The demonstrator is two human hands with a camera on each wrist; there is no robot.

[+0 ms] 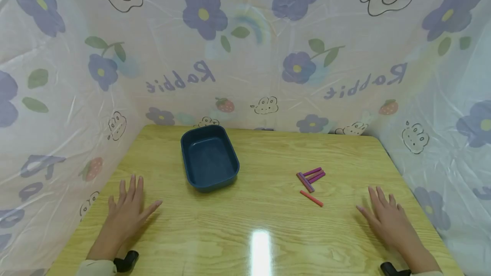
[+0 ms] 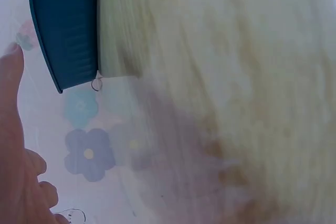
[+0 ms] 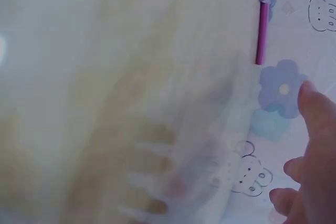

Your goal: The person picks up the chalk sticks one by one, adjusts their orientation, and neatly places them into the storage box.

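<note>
Head view: the dark-blue bin [image 1: 211, 163] is a deep, rounded rectangle, sitting upright on the wood-grain table [image 1: 249, 208], its far wall close to the back edge. R of centre lie thin, smooth sticks: a bunch of purple/magenta sticks [image 1: 305, 182], some butted up against others, w/ the coral stick [image 1: 311, 198] slanting just in front. Back & side table edges meet the printed curtain [image 1: 245, 88]; bare wood runs btwn bin & sticks and along the front, w/ a bright glare [image 1: 261, 250] near front-middle. L hand [image 1: 128, 210] is by the L edge, nearer the wearer than the bin & to its L, apart from it; R hand [image 1: 389, 220] is by the R edge, to the R of the sticks & a bit nearer the wearer, also apart. Both hands released, fingers spread; can't tell if they touch the table. L wrist view: the bin's teal-looking wall is upper L, beside the table edge; L hand's thumb & a few fingertips show far L, clear of it. R wrist view: coral & purple stick ends at top, by the table edge; R hand, partly cut off, lower R, thumb pointing up, gripping nothing.
</note>
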